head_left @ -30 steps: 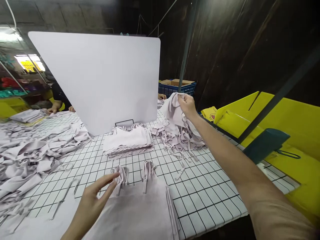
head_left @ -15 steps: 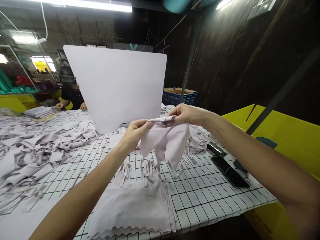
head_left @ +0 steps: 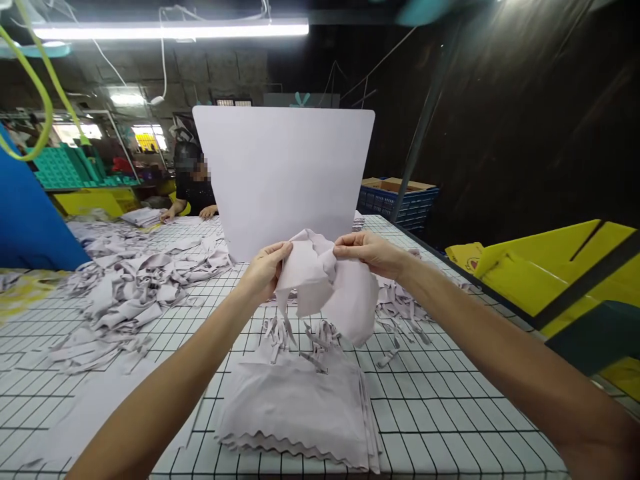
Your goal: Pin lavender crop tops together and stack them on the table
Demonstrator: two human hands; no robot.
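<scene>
My left hand [head_left: 270, 267] and my right hand [head_left: 367, 252] hold up a pale lilac camisole [head_left: 307, 273], pinched near its upper edge between thumbs and fingers. Its cloth hangs in loose folds, so the full shape is hidden. Just below it, at the near side of the table, lies a flat stack of like camisoles [head_left: 300, 413]. Their wavy hems face me, and their thin straps [head_left: 320, 337] are bunched at the far end. Behind my right hand is a pile of the same cloth with straps [head_left: 400, 303], partly covered by the hand and forearm.
A large white board [head_left: 285, 173] stands upright beyond my hands. Loose lilac garments [head_left: 145, 280] are heaped on the left of the checked table [head_left: 425, 413]. Yellow bins [head_left: 565, 267] stand to the right, blue crates [head_left: 400, 200] behind. A co-worker [head_left: 193, 190] sits at the far left.
The view has turned left, so the phone is out of sight. The camisole has been turned and spread a little between my hands, and both hands still grip it.
</scene>
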